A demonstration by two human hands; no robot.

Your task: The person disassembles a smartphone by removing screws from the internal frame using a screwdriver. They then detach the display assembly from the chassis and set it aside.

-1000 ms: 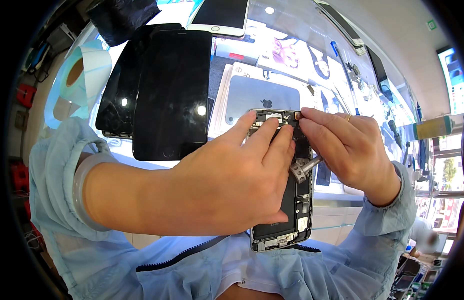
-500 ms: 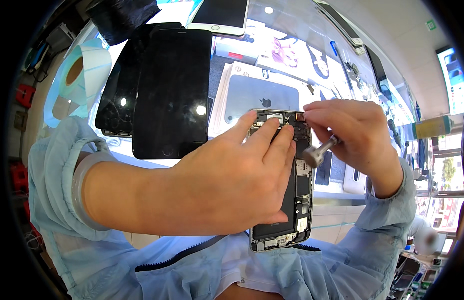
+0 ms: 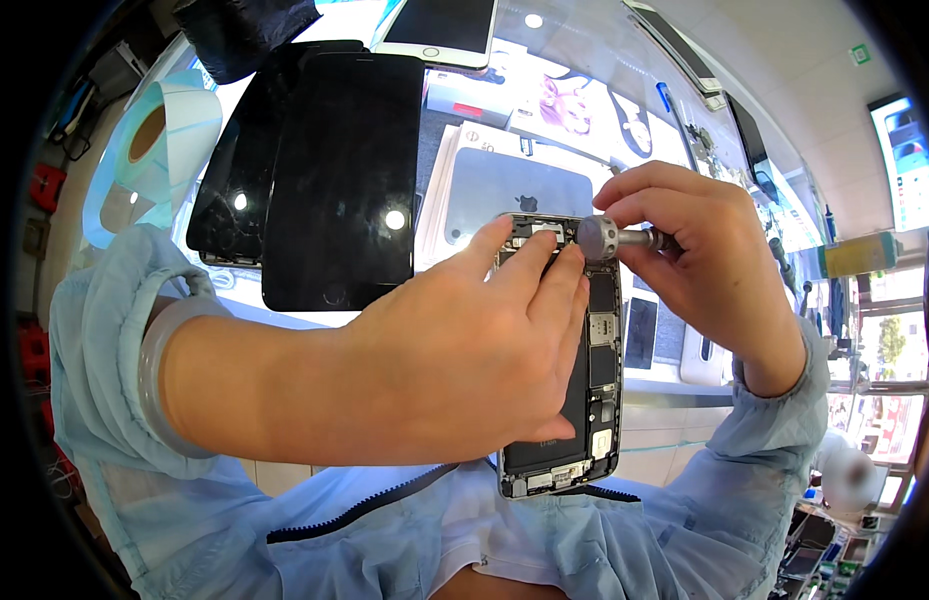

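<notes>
My left hand (image 3: 464, 360) grips an opened phone (image 3: 602, 370), its fingers draped over the top end and the thumb low on the black battery. The phone's inner boards and metal brackets are exposed. My right hand (image 3: 704, 255) is closed on a metal tool (image 3: 604, 236) with a cylindrical knobbed head, which is held over the phone's upper right corner, beside my left fingertips. Whether it touches the phone I cannot tell. Two black phone screens (image 3: 339, 175), one behind the other, lie just left of the phone, above my left forearm.
A label roll (image 3: 189, 140) and a black wrapped bundle (image 3: 229, 35) sit at the back left. Behind the hands are a white-fronted phone (image 3: 434, 25), stacked pale boxes (image 3: 464, 190) and more phones (image 3: 674, 45). A blurred person (image 3: 844, 470) is at the far right.
My right hand has lifted, turned and moved up over the phone's top corner, swinging the tool's head upward from the middle of the phone. My left hand stays in place.
</notes>
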